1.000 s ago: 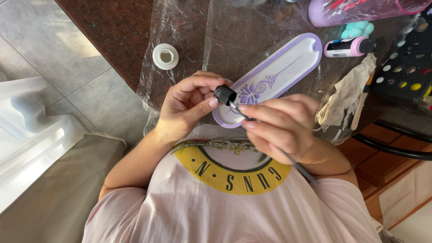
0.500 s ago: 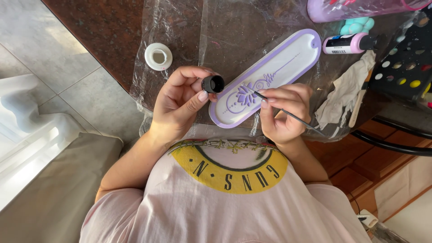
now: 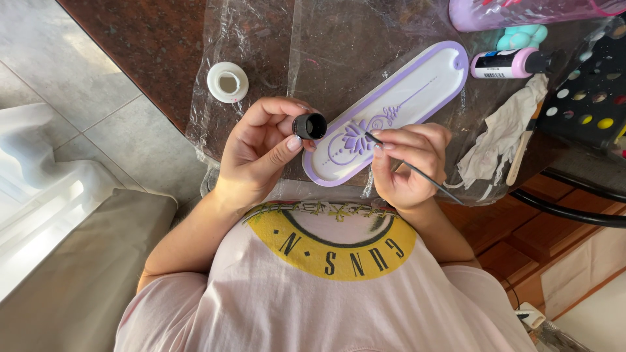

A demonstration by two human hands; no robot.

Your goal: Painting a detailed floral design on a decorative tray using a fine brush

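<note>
Now left hand [image 3: 261, 146] pinches open black cap [image 3: 310, 126]; contents unclear.

A dark speckled bench [image 3: 150, 39] is carrying a clear plastic sheet [image 3: 339, 58]; a white-and-lilac oblong tray [image 3: 391, 107], a paint bottle [image 3: 512, 63] and a crumpled rag [image 3: 499, 133] are lying on it, a small white cup [image 3: 227, 82] sitting at its edge.

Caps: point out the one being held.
The small black cap, pinched in the left hand; the white cap lies alone on the plastic sheet.
</note>
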